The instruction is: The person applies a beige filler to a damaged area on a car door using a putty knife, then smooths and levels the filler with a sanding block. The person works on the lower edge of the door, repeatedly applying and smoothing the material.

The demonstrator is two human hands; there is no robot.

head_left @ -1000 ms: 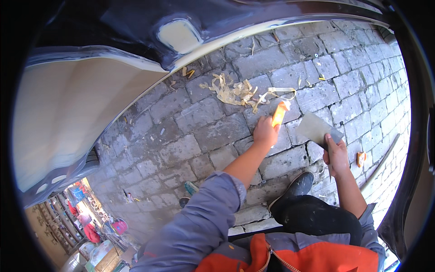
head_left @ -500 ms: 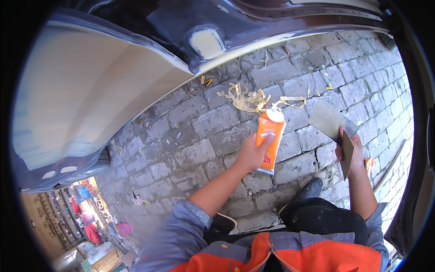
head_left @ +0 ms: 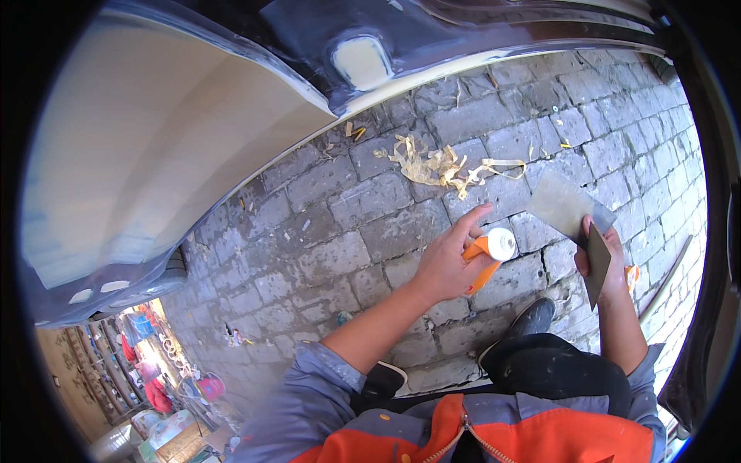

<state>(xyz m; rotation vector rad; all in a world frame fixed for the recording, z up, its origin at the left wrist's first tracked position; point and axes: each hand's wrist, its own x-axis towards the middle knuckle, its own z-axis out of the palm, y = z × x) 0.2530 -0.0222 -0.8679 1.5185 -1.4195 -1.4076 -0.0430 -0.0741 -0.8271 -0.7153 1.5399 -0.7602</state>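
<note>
My left hand [head_left: 441,266] is wrapped round an orange tube [head_left: 477,250], its round white cap [head_left: 501,244] facing up. The index finger sticks out past the tube, and the palm hides much of the tube's body. Two thin flat putty spreaders are gripped in my right hand [head_left: 612,255]. One is a pale grey sheet [head_left: 557,202] reaching out to the left over the paving; the other is a darker plate [head_left: 597,266] standing nearly edge-on by the thumb. Both hands are held above the ground, apart from each other.
Crumpled masking tape [head_left: 428,163] lies on the stone paving [head_left: 370,220]. A car body panel with beige filler [head_left: 147,131] stands at upper left, a dark sill along the top. An orange-and-white item [head_left: 632,276] lies beyond my right wrist. Clutter and a shelf [head_left: 100,363] are at lower left.
My left hand has turned the tube so its cap now points up toward me rather than away, and its index finger has extended. The right hand's dark spreader has tilted to show more face.
</note>
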